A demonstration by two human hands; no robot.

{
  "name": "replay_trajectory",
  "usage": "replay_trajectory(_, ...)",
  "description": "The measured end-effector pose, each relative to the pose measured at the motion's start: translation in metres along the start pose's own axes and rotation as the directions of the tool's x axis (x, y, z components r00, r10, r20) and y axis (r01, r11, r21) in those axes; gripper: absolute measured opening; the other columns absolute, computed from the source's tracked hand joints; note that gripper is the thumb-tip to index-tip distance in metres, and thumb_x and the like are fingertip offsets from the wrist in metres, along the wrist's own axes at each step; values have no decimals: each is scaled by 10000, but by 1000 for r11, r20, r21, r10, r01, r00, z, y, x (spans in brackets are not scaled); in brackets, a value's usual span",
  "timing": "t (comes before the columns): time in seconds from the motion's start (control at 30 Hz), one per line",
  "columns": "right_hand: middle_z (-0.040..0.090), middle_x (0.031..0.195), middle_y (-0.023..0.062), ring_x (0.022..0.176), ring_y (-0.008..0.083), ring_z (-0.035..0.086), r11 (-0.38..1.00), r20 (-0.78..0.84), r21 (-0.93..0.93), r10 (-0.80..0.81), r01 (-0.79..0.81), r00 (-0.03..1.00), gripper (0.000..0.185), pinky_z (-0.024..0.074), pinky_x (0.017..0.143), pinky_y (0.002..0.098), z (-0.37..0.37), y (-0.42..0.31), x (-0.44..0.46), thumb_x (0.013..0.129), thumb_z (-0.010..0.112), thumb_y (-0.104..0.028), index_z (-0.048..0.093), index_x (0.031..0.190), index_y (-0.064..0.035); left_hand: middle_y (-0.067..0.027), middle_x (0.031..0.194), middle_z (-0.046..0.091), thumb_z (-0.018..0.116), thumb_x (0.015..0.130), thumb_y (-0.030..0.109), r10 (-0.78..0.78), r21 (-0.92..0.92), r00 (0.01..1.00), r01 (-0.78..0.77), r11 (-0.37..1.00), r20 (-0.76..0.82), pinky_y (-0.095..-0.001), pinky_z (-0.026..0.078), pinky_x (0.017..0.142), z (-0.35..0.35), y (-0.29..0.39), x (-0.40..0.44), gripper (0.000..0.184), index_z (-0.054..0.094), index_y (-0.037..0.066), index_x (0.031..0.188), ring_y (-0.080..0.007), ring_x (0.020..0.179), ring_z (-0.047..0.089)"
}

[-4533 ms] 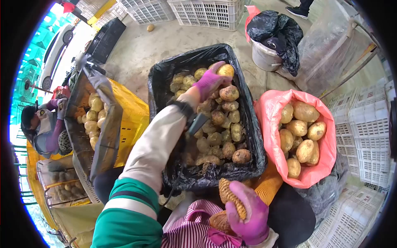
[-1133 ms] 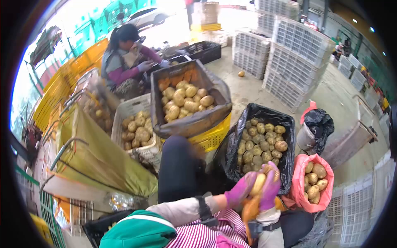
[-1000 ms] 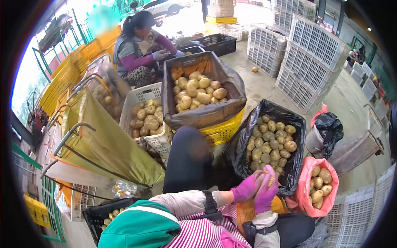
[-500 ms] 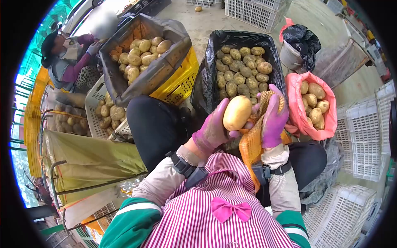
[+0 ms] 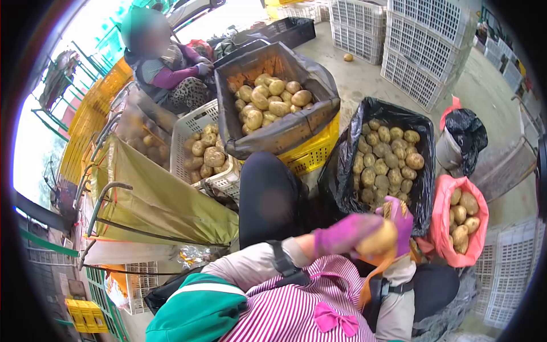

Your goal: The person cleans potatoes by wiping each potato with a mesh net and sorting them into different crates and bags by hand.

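My left hand (image 5: 345, 235), in a purple glove and blurred, is closed on a pale yellow potato (image 5: 377, 238). Close beside it, my right hand (image 5: 403, 225) grips a tan and orange mesh cloth (image 5: 376, 271) whose strip hangs down towards my apron. Both hands are above my lap, at the near edge of a black-lined crate (image 5: 424, 219) of dull, earthy potatoes (image 5: 387, 162). Right of that crate stands a pink bag (image 5: 441, 228) with large, smooth potatoes (image 5: 464, 216) in it.
A dark-lined yellow crate (image 5: 316, 151) of potatoes and a white crate (image 5: 181, 137) stand at left, near a yellow-green sheet (image 5: 154, 199) on metal hooks. A co-worker (image 5: 165, 71) sits beyond. White crates (image 5: 424, 57) are stacked behind; a bucket (image 5: 450, 151) stands at right.
The view has swung left and up, so the crates and pink bag appear farther right. The potato has moved from before my left palm to beside my right hand. The cloth remains in my right hand.
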State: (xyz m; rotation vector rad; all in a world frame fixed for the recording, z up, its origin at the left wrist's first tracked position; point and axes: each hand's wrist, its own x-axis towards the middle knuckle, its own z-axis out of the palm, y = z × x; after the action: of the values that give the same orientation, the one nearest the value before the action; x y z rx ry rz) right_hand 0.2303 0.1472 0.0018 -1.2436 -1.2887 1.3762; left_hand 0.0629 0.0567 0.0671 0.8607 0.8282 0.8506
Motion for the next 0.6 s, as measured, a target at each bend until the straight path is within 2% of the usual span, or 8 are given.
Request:
replay_trajectory(0.07, 646, 807, 108, 581, 145, 600, 975, 31, -72, -207, 209, 978, 315, 490, 501, 262, -5, 15, -15, 975, 521, -319, 605, 1123, -54, -125, 1048, 659, 378, 992, 545, 34, -197, 956, -94, 976, -290, -186, 401, 432, -20, 48, -14, 557, 535, 71, 1238, -164, 667, 634)
replay_trajectory(0.1, 647, 808, 102, 599, 138, 606, 993, 22, 54, -108, 106, 994, 300, 494, 513, 254, 2, -12, -28, 980, 525, -291, 610, 1119, -39, -142, 1056, 632, 381, 983, 562, 111, -350, 961, -198, 915, -253, -175, 411, 427, -56, 62, -11, 580, 498, 83, 1288, -190, 742, 636)
replay_trajectory(0.13, 647, 807, 93, 612, 131, 612, 993, 21, 79, -90, 88, 996, 284, 500, 518, 250, -1, -22, -34, 975, 533, -257, 613, 1117, -25, -148, 1068, 600, 385, 977, 570, 145, -597, 977, -210, 775, -155, -185, 448, 446, -111, 71, -1, 587, 504, 83, 1282, -215, 814, 623)
replay_trajectory(0.27, 649, 808, 74, 633, 121, 629, 987, 10, 154, 56, -56, 998, 253, 515, 532, 237, 1, -38, -47, 969, 534, -179, 613, 1123, 6, -109, 1030, 588, 434, 995, 441, 148, -566, 758, -587, 579, -635, -308, 526, 640, -168, 181, 6, 443, 487, 66, 1224, -251, 813, 601)
replay_trajectory(0.33, 656, 818, 81, 611, 132, 633, 980, -9, 197, 40, -37, 999, 266, 524, 534, 244, 0, -37, -43, 967, 530, -177, 611, 1131, 17, -57, 957, 585, 459, 1008, 351, 332, -617, 806, -590, 521, -491, -363, 518, 781, -186, 179, 19, 314, 506, 65, 1128, -257, 823, 595)
replay_trajectory(0.4, 660, 844, 102, 613, 127, 629, 979, -39, 206, 4, 4, 999, 292, 518, 549, 238, -4, -26, -32, 958, 540, -156, 575, 1188, 21, -23, 914, 579, 469, 1011, 322, 434, -500, 896, -421, 757, -97, -355, 506, 819, -179, 148, 41, 263, 537, 73, 1065, -227, 846, 588)
replay_trajectory(0.57, 655, 989, 140, 744, 162, 656, 980, -207, 189, -20, 60, 978, 371, 540, 663, 270, -1, -24, -29, 949, 549, -135, 498, 1282, 20, -36, 1137, 557, 432, 1006, 409, -150, 73, 985, 156, 985, -84, -361, 474, 919, -37, 6, 51, 395, 493, 103, 1248, -192, 1046, 539)
replay_trajectory(0.6, 638, 1054, 149, 848, 190, 650, 974, -240, 35, -210, 224, 948, 395, 532, 752, 295, 1, -12, -26, 951, 551, -140, 477, 1303, 21, -43, 1195, 551, 422, 1004, 432, -201, 99, 974, 211, 972, -104, -362, 467, 940, -14, -6, 48, 441, 479, 109, 1299, -186, 1090, 528)
